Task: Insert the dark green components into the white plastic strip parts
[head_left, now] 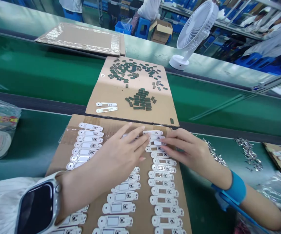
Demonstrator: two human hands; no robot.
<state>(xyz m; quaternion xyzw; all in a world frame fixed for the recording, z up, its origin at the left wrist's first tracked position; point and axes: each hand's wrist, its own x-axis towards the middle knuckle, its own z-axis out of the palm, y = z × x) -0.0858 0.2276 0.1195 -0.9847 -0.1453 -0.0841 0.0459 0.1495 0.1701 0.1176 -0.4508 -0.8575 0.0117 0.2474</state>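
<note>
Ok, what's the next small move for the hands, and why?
Probably press the small white piece flat onto its plastic strip with the right hand, since those fingers already rest there, and the strips lower in that column lie in a tidy row.

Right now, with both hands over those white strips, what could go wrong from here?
The white plastic strips sit close together under the left hand and right hand, so a slip could perhaps nudge neighbours out of line. The smartwatch on the left wrist hangs over the lower rows and might catch them. One dark green piece lies right at the edge of the upper cardboard sheet and could get knocked off.
</note>
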